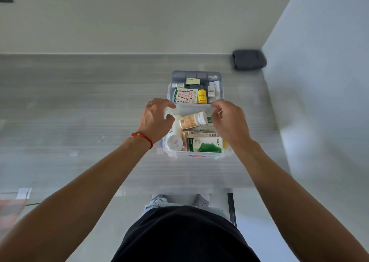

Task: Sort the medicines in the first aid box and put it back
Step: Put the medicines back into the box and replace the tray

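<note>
A clear plastic first aid box [191, 154] stands open on the grey table [79, 101]. It holds a tan bottle with a white cap [191, 120], a green and white carton [205, 144], a white round-lidded jar [174, 143] and other packs. Just behind it sits a clear tray [196, 72] with a yellow bottle [202, 96] and small red and white cartons [184, 95]. My left hand [155, 119] grips the box's far left rim, thumb inside. My right hand [229, 123] pinches the far right rim with curled fingers.
A rolled dark grey cloth [248, 59] lies in the table's far right corner, against the pale wall [319, 81] that runs along the right side. The table's near edge is just in front of my body.
</note>
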